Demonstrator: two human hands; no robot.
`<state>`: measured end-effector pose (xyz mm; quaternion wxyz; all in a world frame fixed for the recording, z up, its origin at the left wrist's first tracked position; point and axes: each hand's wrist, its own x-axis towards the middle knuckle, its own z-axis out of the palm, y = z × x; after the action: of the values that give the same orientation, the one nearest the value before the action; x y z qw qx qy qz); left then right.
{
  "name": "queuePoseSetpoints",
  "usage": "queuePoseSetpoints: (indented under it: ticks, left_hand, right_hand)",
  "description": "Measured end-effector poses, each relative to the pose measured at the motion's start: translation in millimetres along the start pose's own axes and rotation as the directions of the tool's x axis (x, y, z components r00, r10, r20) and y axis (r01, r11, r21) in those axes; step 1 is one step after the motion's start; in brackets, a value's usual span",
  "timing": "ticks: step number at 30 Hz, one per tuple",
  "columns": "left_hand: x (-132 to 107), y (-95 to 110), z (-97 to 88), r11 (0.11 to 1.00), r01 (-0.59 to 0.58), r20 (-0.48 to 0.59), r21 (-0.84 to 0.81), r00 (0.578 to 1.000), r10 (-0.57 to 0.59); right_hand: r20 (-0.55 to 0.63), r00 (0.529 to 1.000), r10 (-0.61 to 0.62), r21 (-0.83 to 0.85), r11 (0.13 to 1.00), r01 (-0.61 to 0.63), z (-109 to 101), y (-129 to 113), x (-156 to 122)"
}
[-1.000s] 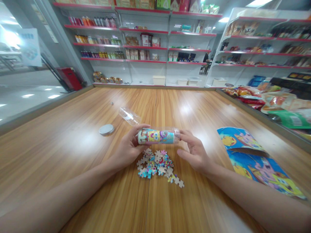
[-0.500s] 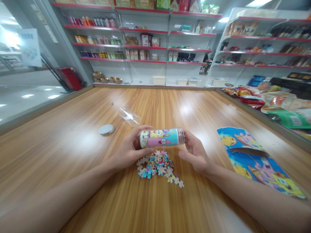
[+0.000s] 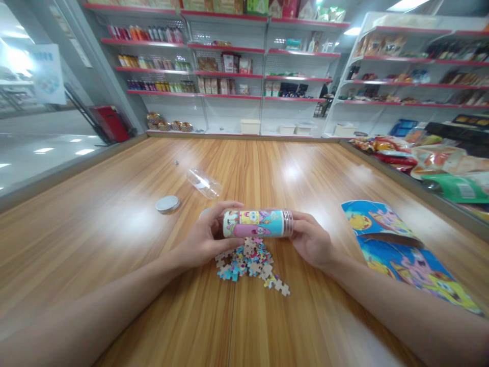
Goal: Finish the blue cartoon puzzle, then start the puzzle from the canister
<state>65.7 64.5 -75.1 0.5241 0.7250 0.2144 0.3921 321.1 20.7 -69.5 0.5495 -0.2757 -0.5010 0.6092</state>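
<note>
A clear plastic jar with a cartoon label [image 3: 256, 223] lies sideways between both hands, just above a heap of puzzle pieces [image 3: 249, 261] on the wooden table [image 3: 114, 219]. My left hand [image 3: 206, 235] grips the jar's closed end, fingers curled over it. At the jar's open threaded end, my right hand [image 3: 312, 238] wraps round it. A silver lid [image 3: 167, 204] rests on the table to the left. An empty clear tube [image 3: 204, 183] lies beyond the jar.
A colourful cartoon poster sheet [image 3: 397, 250] lies on the table at the right. Snack packets [image 3: 428, 158] pile along the right edge. Store shelves [image 3: 229, 66] with goods stand behind the table. A red box [image 3: 110, 123] sits at the far left.
The jar has turned in my hands and shifted slightly right and down. My right hand has closed round its open end.
</note>
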Motion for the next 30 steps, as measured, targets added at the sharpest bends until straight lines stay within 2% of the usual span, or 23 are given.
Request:
queuePoseSetpoints:
  ticks: [4, 9, 17, 24, 27, 30]
  left_hand:
    - [0, 2, 0.1, 1.0, 0.002, 0.0, 0.005, 1.0, -0.002]
    - [0, 3, 0.6, 1.0, -0.019, 0.016, 0.004, 1.0, 0.019]
    - [-1, 1, -2.3, 0.999, -0.005, -0.046, 0.046, 0.999, 0.007]
    - [-1, 0, -1.3, 0.999, -0.008, -0.098, 0.037, 0.995, 0.012]
    - [-2, 0, -0.8, 1.0, -0.005, -0.11, 0.026, 0.994, 0.008]
    - [-1, 1, -0.7, 1.0, 0.013, -0.09, 0.018, 0.996, -0.011]
  right_hand:
    - [-0.004, 0.998, 0.063, -0.007, 0.998, -0.064, 0, 3, 1]
    - [-0.006, 0.997, 0.074, -0.073, 0.995, -0.074, -3, 8, 1]
    - [-0.211, 0.978, -0.002, -0.119, 0.993, -0.024, 1, 11, 1]
    - [-0.303, 0.95, -0.074, -0.205, 0.979, 0.01, 7, 8, -2]
    - [-0.285, 0.955, -0.084, -0.233, 0.972, 0.016, 5, 8, -1]
    - [-0.189, 0.977, -0.098, -0.335, 0.942, 0.029, -2, 6, -2]
